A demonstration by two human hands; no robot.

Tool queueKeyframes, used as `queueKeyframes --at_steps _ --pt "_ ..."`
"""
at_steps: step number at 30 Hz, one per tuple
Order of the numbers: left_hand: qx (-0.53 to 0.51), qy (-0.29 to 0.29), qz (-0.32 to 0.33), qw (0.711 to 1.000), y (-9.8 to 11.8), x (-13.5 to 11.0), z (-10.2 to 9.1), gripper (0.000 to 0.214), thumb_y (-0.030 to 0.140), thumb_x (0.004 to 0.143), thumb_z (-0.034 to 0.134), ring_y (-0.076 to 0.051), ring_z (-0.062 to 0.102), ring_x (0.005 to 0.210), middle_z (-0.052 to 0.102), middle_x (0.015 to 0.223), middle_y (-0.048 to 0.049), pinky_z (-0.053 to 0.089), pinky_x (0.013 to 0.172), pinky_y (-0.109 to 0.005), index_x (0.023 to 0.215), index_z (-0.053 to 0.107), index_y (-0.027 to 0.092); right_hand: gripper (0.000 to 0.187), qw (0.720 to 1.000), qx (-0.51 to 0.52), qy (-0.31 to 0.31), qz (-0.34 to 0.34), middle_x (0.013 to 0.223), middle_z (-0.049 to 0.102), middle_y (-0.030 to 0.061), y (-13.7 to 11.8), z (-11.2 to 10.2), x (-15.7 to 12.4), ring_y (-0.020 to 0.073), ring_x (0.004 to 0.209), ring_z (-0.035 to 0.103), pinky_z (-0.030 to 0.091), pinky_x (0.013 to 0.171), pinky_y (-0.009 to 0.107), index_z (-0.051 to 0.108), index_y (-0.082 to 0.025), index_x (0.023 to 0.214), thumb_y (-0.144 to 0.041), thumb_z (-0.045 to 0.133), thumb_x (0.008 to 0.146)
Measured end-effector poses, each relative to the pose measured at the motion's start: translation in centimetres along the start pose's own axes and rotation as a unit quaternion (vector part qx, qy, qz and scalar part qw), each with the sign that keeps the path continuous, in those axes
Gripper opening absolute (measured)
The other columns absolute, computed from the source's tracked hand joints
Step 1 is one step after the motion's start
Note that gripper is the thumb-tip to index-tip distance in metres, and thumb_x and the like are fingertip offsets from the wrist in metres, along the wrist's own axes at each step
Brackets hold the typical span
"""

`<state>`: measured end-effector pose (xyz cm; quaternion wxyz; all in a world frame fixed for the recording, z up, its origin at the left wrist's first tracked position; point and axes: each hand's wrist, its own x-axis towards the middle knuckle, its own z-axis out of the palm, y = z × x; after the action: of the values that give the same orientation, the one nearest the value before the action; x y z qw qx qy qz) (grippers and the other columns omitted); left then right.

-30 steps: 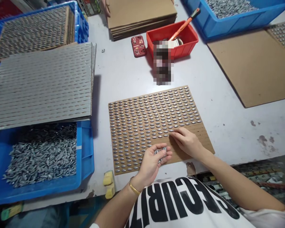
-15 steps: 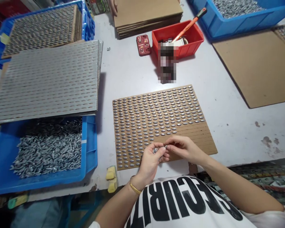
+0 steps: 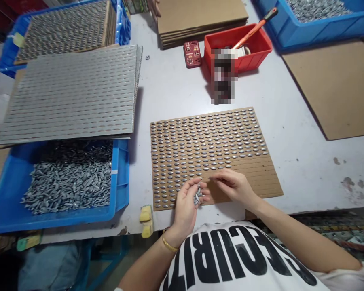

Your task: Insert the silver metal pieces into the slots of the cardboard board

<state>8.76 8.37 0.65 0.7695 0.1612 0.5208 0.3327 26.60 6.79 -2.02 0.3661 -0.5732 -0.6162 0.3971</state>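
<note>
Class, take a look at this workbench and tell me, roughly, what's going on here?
A person cups a small bunch of grey metal pieces in their left hand. Their right hand is beside it, over a brown cardboard sheet set with rows of similar pieces, except at its near right part. A blue crate of loose pieces sits to the left.

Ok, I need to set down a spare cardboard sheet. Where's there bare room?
Bare table lies between the studded board and the brown cardboard, below the red bin. It's crowded at left, where the blue bin meets the stacked boards, and around your left hand and right hand.
</note>
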Motion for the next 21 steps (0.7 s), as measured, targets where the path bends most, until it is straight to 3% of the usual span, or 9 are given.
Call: queueKeyframes --at_steps 4,10,16,21 --pt "-0.044 0.004 -0.04 0.998 0.2 -0.4 -0.5 0.025 0.024 0.078 0.067 -0.016 0.067 0.079 0.07 0.094 -0.0085 0.052 0.077 -0.03 0.101 0.059 0.016 0.024 0.986 -0.14 0.017 -0.091 0.096 0.064 0.0084 1.7 1.3 0.8 0.0188 0.088 0.059 0.049 0.076 0.032 0.063 -0.022 0.105 -0.015 0.044 0.092" --pt "-0.038 -0.005 -0.073 0.997 0.5 -0.5 -0.5 0.024 0.025 0.074 0.073 -0.017 0.068 0.082 0.071 0.094 -0.01 0.053 0.08 -0.03 0.094 0.063 0.014 0.029 0.954 -0.281 0.002 -0.101 0.095 0.063 0.009 2.0 2.0 1.1 0.0188 0.086 0.057 0.047 0.07 0.027 0.064 -0.02 0.106 -0.009 0.045 0.087" --pt "-0.021 -0.009 -0.06 0.998 0.3 -0.1 -0.5 0.029 0.03 0.071 0.076 -0.009 0.06 0.065 0.067 0.076 -0.0045 0.048 0.063 -0.021 0.094 0.07 0.014 0.03 0.935 -0.338 -0.017 -0.105 0.091 0.062 0.008 1.6 1.8 1.1 0.0178 0.083 0.053 0.042 0.064 0.024 0.065 -0.02 0.103 -0.006 0.046 0.085" --pt "-0.021 -0.024 -0.041 0.999 0.0 0.1 -0.6 0.029 0.028 0.072 0.075 -0.009 0.058 0.068 0.064 0.074 -0.002 0.047 0.067 -0.022 0.097 0.071 0.014 0.027 0.933 -0.344 -0.015 -0.1 0.091 0.062 0.0093 1.5 1.9 1.3 0.0192 0.083 0.055 0.043 0.063 0.026 0.065 -0.018 0.099 -0.006 0.046 0.086"
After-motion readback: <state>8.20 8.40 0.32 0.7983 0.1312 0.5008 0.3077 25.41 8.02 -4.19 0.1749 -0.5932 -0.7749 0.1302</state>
